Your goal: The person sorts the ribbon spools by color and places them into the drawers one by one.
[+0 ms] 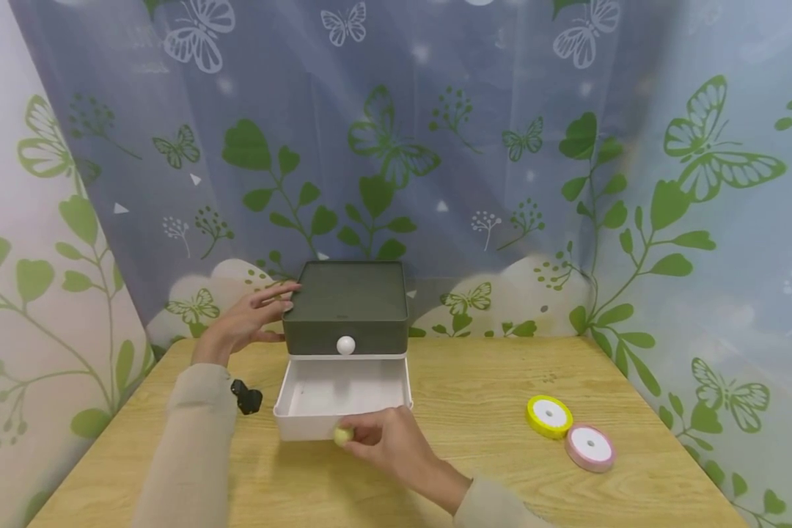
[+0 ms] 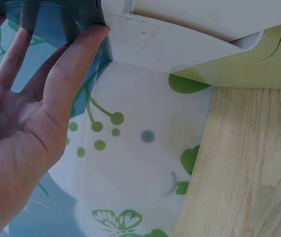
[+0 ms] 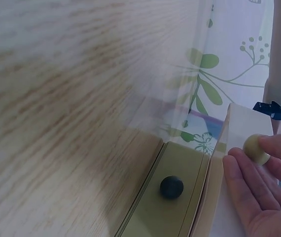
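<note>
A small drawer cabinet (image 1: 350, 293) with a dark green top stands on the wooden table. Its upper drawer has a white knob (image 1: 346, 345) and is closed. Below it the white drawer (image 1: 326, 427) is pulled out. My right hand (image 1: 399, 444) pinches that drawer's pale yellow-green knob (image 3: 255, 149) between thumb and fingers. Under the white drawer, an olive-green drawer front with a dark knob (image 3: 171, 187) shows in the right wrist view. My left hand (image 1: 247, 323) touches the dark upper part on its left side, fingers extended; the left wrist view shows this hand (image 2: 37, 113) from below.
On the table's right side lie a yellow ribbon spool (image 1: 549, 416) and a pink ribbon spool (image 1: 590, 447), edge to edge. A small black device (image 1: 246, 397) sits beside the left sleeve. Patterned curtains (image 1: 488, 147) hang behind and at both sides.
</note>
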Demonstrator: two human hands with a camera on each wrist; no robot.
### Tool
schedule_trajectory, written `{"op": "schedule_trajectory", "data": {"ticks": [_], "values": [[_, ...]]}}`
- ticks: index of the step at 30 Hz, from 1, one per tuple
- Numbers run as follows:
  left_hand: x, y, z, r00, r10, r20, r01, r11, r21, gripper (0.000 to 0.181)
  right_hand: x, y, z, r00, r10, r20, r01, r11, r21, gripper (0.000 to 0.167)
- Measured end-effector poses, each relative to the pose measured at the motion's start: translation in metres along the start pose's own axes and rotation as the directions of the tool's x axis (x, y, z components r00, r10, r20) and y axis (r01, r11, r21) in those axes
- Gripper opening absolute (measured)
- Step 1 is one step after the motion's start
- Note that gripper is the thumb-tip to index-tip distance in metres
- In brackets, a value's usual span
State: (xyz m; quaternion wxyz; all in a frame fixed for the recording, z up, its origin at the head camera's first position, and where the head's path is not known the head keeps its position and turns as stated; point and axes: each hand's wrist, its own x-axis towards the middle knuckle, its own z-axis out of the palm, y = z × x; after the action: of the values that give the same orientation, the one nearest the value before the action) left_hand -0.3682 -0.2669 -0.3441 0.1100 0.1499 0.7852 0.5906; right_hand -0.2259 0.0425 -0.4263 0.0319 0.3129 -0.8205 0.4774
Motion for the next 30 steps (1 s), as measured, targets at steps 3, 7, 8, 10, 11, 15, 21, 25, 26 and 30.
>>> {"op": "schedule_trajectory", "data": {"ticks": [3,7,8,10,11,15,21,25,26,30], "values": [[-0.001,-0.001,0.000,1.000,0.002,0.008,-0.002,1.000,0.004,0.063,-0.003,-0.001,0.001,1.000,0.006,0.007,-0.006,1.000,0.015,0.019],[-0.001,-0.001,-0.001,1.000,0.014,0.018,-0.014,1.000,0.017,0.064,-0.005,-0.001,0.002,1.000,0.010,0.012,-0.010,1.000,0.016,0.020],[-0.001,-0.001,-0.002,1.000,0.018,0.020,-0.018,1.000,0.022,0.064,-0.005,-0.001,0.002,1.000,0.009,0.014,-0.010,1.000,0.016,0.020],[0.000,-0.001,-0.002,0.999,0.024,0.023,-0.024,0.999,0.032,0.065,-0.006,-0.001,0.002,1.000,0.009,0.015,-0.009,1.000,0.009,0.021],[0.000,-0.001,-0.002,0.999,0.025,0.023,-0.026,0.999,0.037,0.065,-0.006,-0.001,0.002,1.000,0.011,0.016,-0.011,1.000,0.011,0.021],[0.001,0.000,-0.003,0.999,0.026,0.020,-0.027,0.999,0.045,0.065,-0.006,-0.002,0.001,1.000,0.011,0.016,-0.011,1.000,0.008,0.022],[0.000,0.001,-0.004,0.999,0.022,0.024,-0.023,0.999,0.035,0.065,-0.010,-0.004,0.002,1.000,-0.002,0.011,0.003,1.000,-0.009,0.021],[0.000,0.000,-0.004,0.999,0.022,0.027,-0.023,0.999,0.033,0.065,-0.014,-0.005,0.003,1.000,-0.010,-0.004,0.010,1.000,-0.008,0.022],[0.001,0.000,-0.004,0.999,0.024,0.029,-0.025,0.999,0.031,0.065,-0.015,-0.006,0.004,1.000,-0.015,-0.011,0.015,1.000,-0.010,0.022],[0.001,0.000,-0.004,0.999,0.025,0.032,-0.026,0.999,0.025,0.065,-0.018,-0.007,0.005,0.999,-0.041,-0.025,0.041,0.999,-0.010,0.023]]}}
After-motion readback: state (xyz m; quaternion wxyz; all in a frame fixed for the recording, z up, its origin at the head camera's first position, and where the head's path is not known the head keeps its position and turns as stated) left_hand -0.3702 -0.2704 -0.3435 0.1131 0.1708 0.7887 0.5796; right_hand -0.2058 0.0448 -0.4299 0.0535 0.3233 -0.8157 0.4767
